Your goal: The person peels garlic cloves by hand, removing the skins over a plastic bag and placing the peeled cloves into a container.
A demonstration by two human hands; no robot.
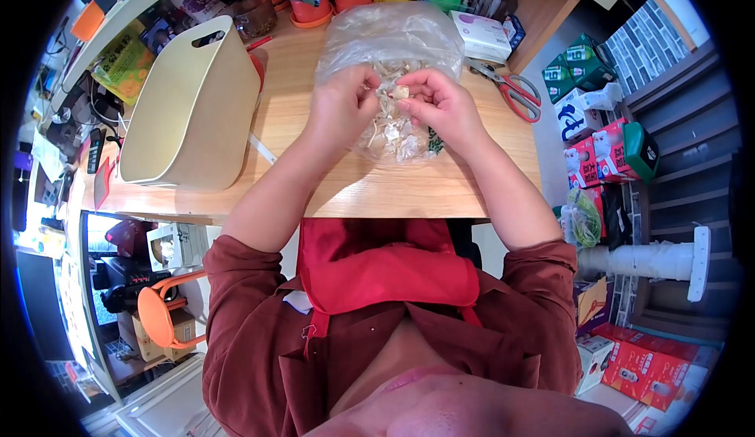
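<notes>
The wooden desk (pixel 338 193) carries a clear plastic bag (pixel 393 32) and pale pieces (pixel 399 140). Above the bag, the left hand (pixel 340 100) shows curled fingers, contact hidden; the right hand (pixel 444 106) clamps one pale flake (pixel 401 92), just right of the left fingertips, long axis unclear.

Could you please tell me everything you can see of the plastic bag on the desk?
The plastic bag looks thin, crinkled and translucent. It lies on the wooden desktop, its far part puffed, with pale, irregular pieces in or on its nearer part. The left hand and right hand hover over its middle; whether they touch it is unclear.
</notes>
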